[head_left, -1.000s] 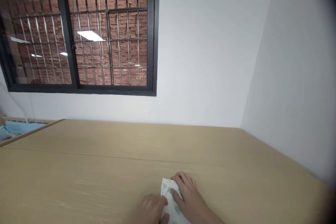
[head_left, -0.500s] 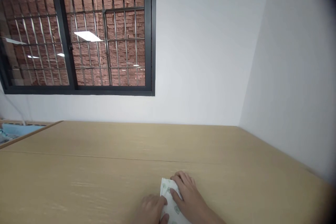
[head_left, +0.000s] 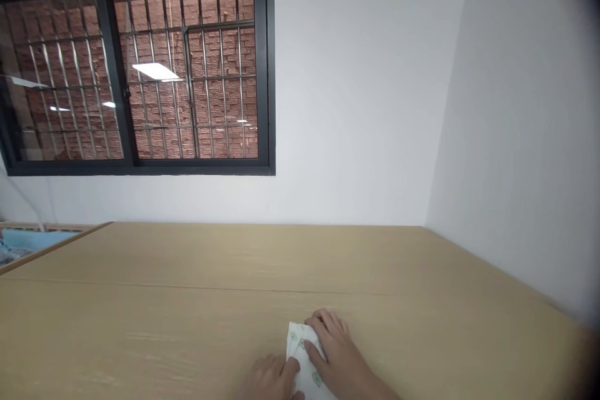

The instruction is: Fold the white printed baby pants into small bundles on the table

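Note:
A soft white folded piece with small green prints (head_left: 307, 372) lies on the tabletop at the bottom centre; I cannot tell whether it is a cloth or a diaper. My right hand (head_left: 340, 356) grips its right edge, the thumb on top and the fingers bent over the far side. At its left edge, my left hand (head_left: 272, 378) is closed on it, thumb and finger pinching the side. The left hand is slightly blurred. The near end of the piece runs out of the frame.
The wide wooden tabletop (head_left: 164, 319) has a seam running across it. Behind it stand a white wall (head_left: 351, 87) and a dark-framed window (head_left: 272, 75) with metal bars. A light-blue container (head_left: 35, 239) sits beyond the table's left edge.
The view has tilted slightly upward, so the window sits a little lower. Both hands keep their hold on the white piece, with hardly any shift.

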`<action>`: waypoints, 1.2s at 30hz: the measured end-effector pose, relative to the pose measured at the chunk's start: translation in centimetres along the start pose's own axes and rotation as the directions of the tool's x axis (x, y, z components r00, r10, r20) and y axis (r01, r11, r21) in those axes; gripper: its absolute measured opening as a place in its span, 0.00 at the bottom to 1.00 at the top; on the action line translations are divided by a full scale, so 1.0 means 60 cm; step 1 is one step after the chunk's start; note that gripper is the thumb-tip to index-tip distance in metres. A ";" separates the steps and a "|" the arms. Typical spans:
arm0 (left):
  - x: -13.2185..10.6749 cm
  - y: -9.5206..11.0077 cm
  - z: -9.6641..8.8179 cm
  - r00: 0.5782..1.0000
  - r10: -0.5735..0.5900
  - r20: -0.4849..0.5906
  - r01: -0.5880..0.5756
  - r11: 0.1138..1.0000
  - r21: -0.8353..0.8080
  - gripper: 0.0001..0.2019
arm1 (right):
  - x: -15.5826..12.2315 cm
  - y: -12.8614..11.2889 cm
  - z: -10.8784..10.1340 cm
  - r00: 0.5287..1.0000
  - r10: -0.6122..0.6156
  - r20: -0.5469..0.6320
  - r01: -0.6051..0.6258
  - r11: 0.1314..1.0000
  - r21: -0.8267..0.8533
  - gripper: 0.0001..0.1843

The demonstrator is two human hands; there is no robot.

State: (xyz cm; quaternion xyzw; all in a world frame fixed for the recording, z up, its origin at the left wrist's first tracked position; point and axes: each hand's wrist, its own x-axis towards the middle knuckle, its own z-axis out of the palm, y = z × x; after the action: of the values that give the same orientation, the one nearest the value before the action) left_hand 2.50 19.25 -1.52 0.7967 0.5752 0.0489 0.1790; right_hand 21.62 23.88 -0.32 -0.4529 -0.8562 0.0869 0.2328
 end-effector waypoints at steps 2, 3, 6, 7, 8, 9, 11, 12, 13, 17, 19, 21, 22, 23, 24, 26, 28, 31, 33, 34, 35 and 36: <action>0.000 0.003 0.000 1.000 -0.005 -0.005 0.005 1.000 0.002 0.22 | 0.000 -0.001 -0.002 1.000 0.003 0.005 -0.003 1.000 0.003 0.09; 0.000 0.003 0.001 1.000 -0.008 -0.010 0.008 1.000 0.002 0.21 | 0.000 -0.001 -0.003 1.000 0.005 0.008 -0.005 1.000 0.005 0.09; 0.001 0.006 0.003 1.000 -0.029 -0.012 0.029 1.000 0.002 0.20 | 0.000 -0.003 -0.006 1.000 0.011 0.013 -0.012 1.000 0.007 0.10; 0.001 0.007 0.003 0.999 -0.039 -0.007 0.039 0.999 0.009 0.20 | -0.001 -0.003 -0.006 1.000 0.011 0.014 -0.011 1.000 0.008 0.10; 0.001 0.008 0.003 0.999 -0.051 -0.001 0.051 0.999 0.019 0.20 | -0.001 -0.002 -0.006 1.000 0.009 0.013 -0.009 1.000 0.007 0.10; 0.001 0.010 0.003 0.998 -0.061 0.002 0.060 0.998 0.031 0.20 | -0.001 -0.001 -0.005 1.000 0.006 0.013 -0.006 1.000 0.007 0.10; -0.001 0.012 0.002 0.998 -0.068 0.005 0.068 0.997 0.046 0.20 | -0.001 0.000 -0.003 1.000 -0.002 0.008 0.002 1.000 0.005 0.11; -0.003 0.013 0.001 0.998 -0.067 0.007 0.066 0.997 0.048 0.20 | -0.001 0.001 -0.002 1.000 -0.005 0.004 0.005 1.000 0.005 0.10; -0.005 0.014 0.000 0.998 -0.059 0.006 0.059 0.997 0.045 0.20 | 0.000 0.001 -0.001 1.000 -0.006 0.000 0.006 1.000 0.006 0.10; -0.015 0.013 -0.005 1.000 -0.014 -0.012 0.014 0.999 0.028 0.20 | -0.001 0.000 0.001 1.000 -0.008 -0.005 0.008 1.000 0.006 0.10; -0.020 0.013 -0.007 1.000 -0.003 -0.022 0.004 1.000 0.022 0.20 | -0.001 -0.001 0.001 1.000 -0.009 -0.004 0.009 1.000 0.001 0.11; -0.022 0.013 -0.010 1.000 0.002 -0.025 -0.002 1.000 0.012 0.20 | -0.001 -0.001 0.000 1.000 -0.011 -0.001 0.011 1.000 -0.002 0.11; -0.023 0.013 -0.011 1.000 0.006 -0.027 -0.006 1.000 0.007 0.20 | -0.001 -0.001 0.000 1.000 -0.010 0.000 0.010 1.000 -0.002 0.11; -0.023 0.013 -0.012 1.000 0.013 -0.027 -0.013 1.000 0.002 0.20 | -0.001 0.000 0.001 1.000 -0.009 -0.001 0.009 1.000 -0.003 0.11; -0.023 0.013 -0.013 0.999 0.020 -0.031 -0.020 1.000 -0.002 0.20 | -0.001 0.000 0.001 1.000 -0.008 -0.004 0.008 1.000 -0.005 0.11; -0.025 0.011 -0.013 0.999 0.036 -0.038 -0.037 0.999 -0.009 0.21 | 0.000 0.002 0.003 1.000 -0.009 -0.012 0.009 1.000 -0.011 0.11; -0.030 0.009 -0.011 0.997 0.062 -0.054 -0.063 0.998 -0.013 0.20 | 0.001 0.004 0.005 1.000 -0.017 -0.014 0.017 1.000 -0.015 0.11; -0.042 0.009 -0.008 0.986 0.123 -0.113 -0.127 0.991 -0.030 0.18 | 0.002 0.008 0.009 0.999 -0.023 -0.027 0.023 1.000 -0.006 0.12; -0.050 0.012 -0.006 0.975 0.146 -0.166 -0.155 0.987 -0.041 0.17 | 0.003 0.011 0.012 0.998 -0.015 -0.066 0.016 1.000 0.015 0.15; -0.052 0.014 -0.005 0.972 0.145 -0.187 -0.155 0.987 -0.040 0.17 | 0.004 0.014 0.014 0.995 -0.008 -0.098 0.011 1.000 0.029 0.16; -0.053 0.015 -0.004 0.968 0.137 -0.209 -0.146 0.989 -0.031 0.17 | 0.005 0.017 0.016 0.991 0.001 -0.136 0.005 0.999 0.046 0.17; -0.052 0.015 -0.003 0.965 0.124 -0.231 -0.131 0.991 -0.015 0.18 | 0.007 0.020 0.017 0.984 0.011 -0.177 0.000 0.998 0.063 0.18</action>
State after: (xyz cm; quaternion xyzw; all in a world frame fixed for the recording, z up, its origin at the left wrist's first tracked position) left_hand 2.22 16.14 -0.63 0.8182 0.5388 0.1606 0.1201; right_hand 21.81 24.95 -1.53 -0.4536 -0.8277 0.0739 0.3221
